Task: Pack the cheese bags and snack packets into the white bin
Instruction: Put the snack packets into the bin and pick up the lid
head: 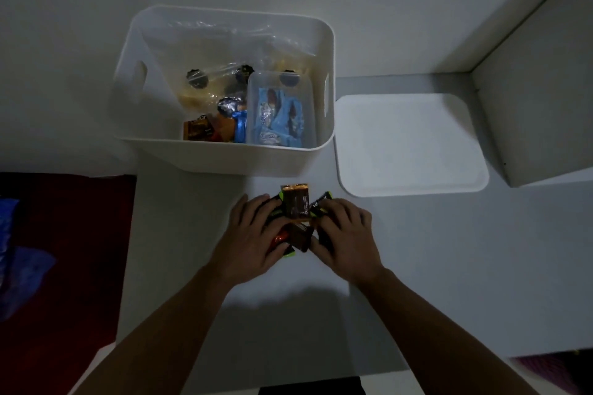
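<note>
Both hands are down on a small heap of snack packets (296,218) on the table (417,250), just in front of the white bin (224,154). Left hand (253,234) cups the heap's left side w/ fingers spread and curled over a dark packet w/ green edge and an orange-red one; right hand (345,234) presses in from the right, fingers curled over another dark packet. Neither hand is clamped tight yet, more a loose corralling hold, palms down. One brown packet sticks out at the top, between the two hands, uncovered. In the bin already: clear cheese bags (224,74) toward the back and left, a clear inner tub (282,112) w/ blue packets on the right, a few brown/blue packets at the front. The white lid (410,144) lies flat beside the bin, to its right. Handling, as a guess: packets look light, crinkly, slick foil, prob. prone to slip out of a loose scoop. Best to squeeze the heap from both sides and get fingertips under the bottom ones, not pinch by the sealed ends. Contents could crush, so go moderate on pressure.
</note>
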The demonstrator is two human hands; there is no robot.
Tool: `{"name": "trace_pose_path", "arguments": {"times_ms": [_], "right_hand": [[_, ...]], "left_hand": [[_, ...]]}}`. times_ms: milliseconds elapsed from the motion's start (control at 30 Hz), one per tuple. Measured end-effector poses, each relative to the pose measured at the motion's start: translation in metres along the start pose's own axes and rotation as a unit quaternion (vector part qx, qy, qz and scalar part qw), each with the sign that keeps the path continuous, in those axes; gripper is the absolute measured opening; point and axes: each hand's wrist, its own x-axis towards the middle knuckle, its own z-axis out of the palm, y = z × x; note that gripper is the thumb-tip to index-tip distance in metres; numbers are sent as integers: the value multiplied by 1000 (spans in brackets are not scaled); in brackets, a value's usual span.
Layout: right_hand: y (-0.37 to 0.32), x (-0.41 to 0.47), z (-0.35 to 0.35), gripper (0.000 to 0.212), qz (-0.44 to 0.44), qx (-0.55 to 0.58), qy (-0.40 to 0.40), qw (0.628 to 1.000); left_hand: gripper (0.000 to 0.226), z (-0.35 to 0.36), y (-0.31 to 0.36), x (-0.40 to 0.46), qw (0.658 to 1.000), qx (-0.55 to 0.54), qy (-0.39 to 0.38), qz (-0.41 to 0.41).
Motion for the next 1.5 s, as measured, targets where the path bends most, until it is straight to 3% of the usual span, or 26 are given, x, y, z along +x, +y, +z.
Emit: {"name": "trace_pose_path", "arguments": {"times_ms": [100,233,300,400,700,833,967,1067,1167,1233,1300,1400,1500], "right_hand": [[1,4,2,29,-4,7,10,1000],[1,3,2,64,16,28,-3,999],[0,4,0,70,17,24,-14,999],[0,6,-1,63,3,2,-18,1000],[14,23,1,23,-15,20,5,1000],[17,29,-3,23,-3,47,18,999],[13,30,-9,24,63,65,-5,996],[10,27,-14,23,81,75,-15,994],[4,15,-23,37,101,56,-18,993],[1,6,-27,47,89,42,-5,995],[-1,-1,-27,55,60,50,1,997],[-2,-7,-24,69,34,55,-9,998],[-4,-7,-22,99,38,36,-24,998]], "left_hand": [[49,1,2,1,1000,-4,15,0],[71,-8,10,9,1000,-9,3,-23],[78,-12,14,16,1000,-3,-22,-19],[74,-14,17,22,999,-9,-42,-9],[26,-8,28,36,997,-12,0,-70],[32,-13,22,43,997,-19,-13,-70],[31,-25,22,45,996,-20,-26,-80],[32,-34,28,43,989,-71,-32,-128],[60,-36,28,34,986,-72,-64,-137],[84,-37,26,24,989,-58,-97,-95],[94,-34,23,17,991,-41,-113,-53],[86,-25,19,13,992,-14,-121,-32],[69,-13,18,12,996,-6,-79,-35]]}}
